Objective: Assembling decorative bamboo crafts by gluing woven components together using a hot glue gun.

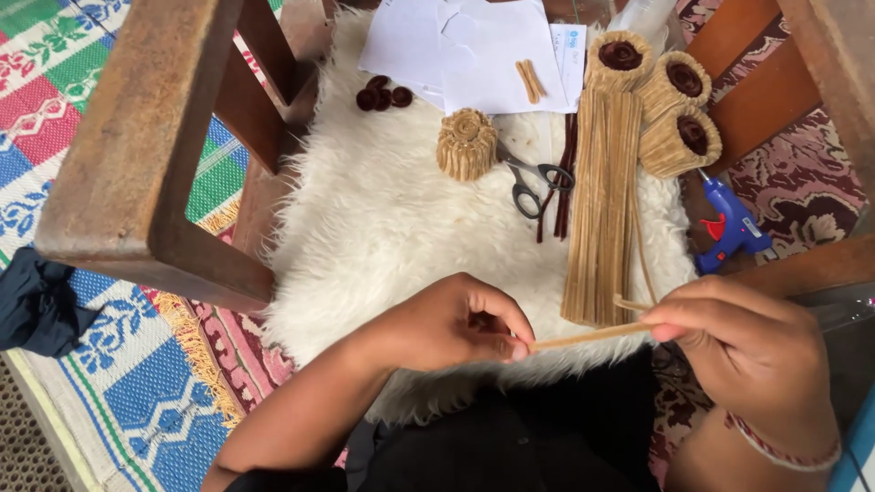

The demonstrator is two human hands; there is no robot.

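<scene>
Down at about seven o'clock, the left hand (460,323) is curling its fingers inward, thumb and forefinger pinching one end of a tan pipe cleaner (591,336). That strand is running almost level, tilting slightly upward, over the white fur rug (383,219) and across to the right hand (743,351) at about four o'clock, whose fingertips are clamping together on its other end. Just above the strand, toward one o'clock, a bundle of tan pipe cleaners (602,210) is lying lengthwise on the rug. Near twelve o'clock, a small round tan coil (466,143) is sitting beside a pair of scissors (538,182), with white paper sheets (474,50) behind them. At about two o'clock, three tan flowers with dark brown centres (670,105) are resting together, and a blue glue gun (732,226) is lying just below them.
</scene>
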